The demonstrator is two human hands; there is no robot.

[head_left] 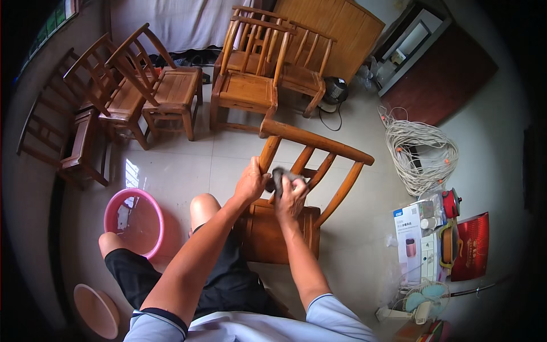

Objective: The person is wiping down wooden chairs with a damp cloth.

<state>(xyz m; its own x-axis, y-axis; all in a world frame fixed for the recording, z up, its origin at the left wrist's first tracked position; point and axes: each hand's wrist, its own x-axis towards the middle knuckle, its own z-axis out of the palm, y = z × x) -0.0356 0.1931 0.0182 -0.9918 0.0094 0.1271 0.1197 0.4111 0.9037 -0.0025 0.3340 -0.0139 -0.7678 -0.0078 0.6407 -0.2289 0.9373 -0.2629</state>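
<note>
A wooden chair [280, 237] stands on the floor right in front of me, its slatted back leaning away from its seat. My left hand [251, 181] is wrapped around the chair's left back post [269, 151]. In my right hand [292, 199] is a dark grey cloth [282, 177], pressed between thumb and fingers beside the inner slats. One end of the cloth comes close to my left fingers; whether they also pinch it is hard to tell. The chair's curved top rail [318, 143] lies beyond both hands.
A pink basin [160, 218] holding water sits by my knees, with a paler basin [96, 310] behind it. Several wooden chairs [248, 92] line the far side and left. On the right lie coiled cable [421, 156], a printed carton [408, 243] and a fan [427, 297].
</note>
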